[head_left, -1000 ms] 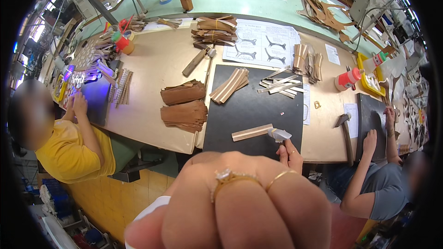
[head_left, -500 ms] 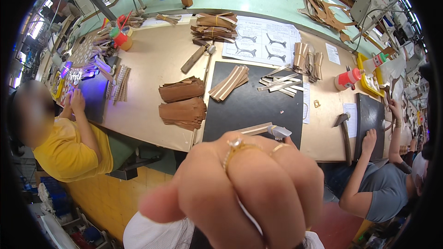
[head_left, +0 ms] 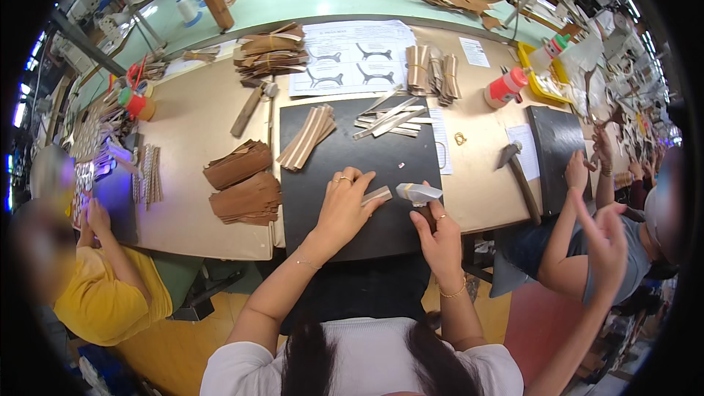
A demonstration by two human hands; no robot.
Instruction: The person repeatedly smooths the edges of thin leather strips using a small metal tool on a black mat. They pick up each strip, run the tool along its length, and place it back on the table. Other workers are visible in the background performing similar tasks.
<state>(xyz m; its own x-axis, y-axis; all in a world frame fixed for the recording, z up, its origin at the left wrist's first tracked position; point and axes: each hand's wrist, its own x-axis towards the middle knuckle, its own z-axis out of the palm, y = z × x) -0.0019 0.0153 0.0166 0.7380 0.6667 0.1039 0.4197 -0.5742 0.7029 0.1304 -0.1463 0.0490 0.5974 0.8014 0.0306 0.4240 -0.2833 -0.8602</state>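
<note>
My left hand [head_left: 343, 196] reaches over the black work board [head_left: 323, 238], fingers closed on a narrow brown and pale leather strip [head_left: 376, 195]. Just right of the strip's end is the pale grey head of a hammer [head_left: 419, 193], a small gap apart from it. My right hand [head_left: 442, 240] grips this hammer by its brown handle, close under the head. Behind my hands on the board lie a fanned bundle of striped leather strips [head_left: 306, 136] and a loose heap of pale strips [head_left: 396, 118].
Brown leather pieces [head_left: 246, 198] lie left of the board. A second hammer [head_left: 521, 180] and a red bottle [head_left: 506, 88] stand to the right. Printed sheets [head_left: 352, 55] lie behind. Co-workers sit either side; another person's raised hand [head_left: 607, 238] is at lower right.
My left hand, a closed fist close before the camera, has come down and taken hold of the strip that lay by the hammer. The view has shifted; another person's hand has appeared at right.
</note>
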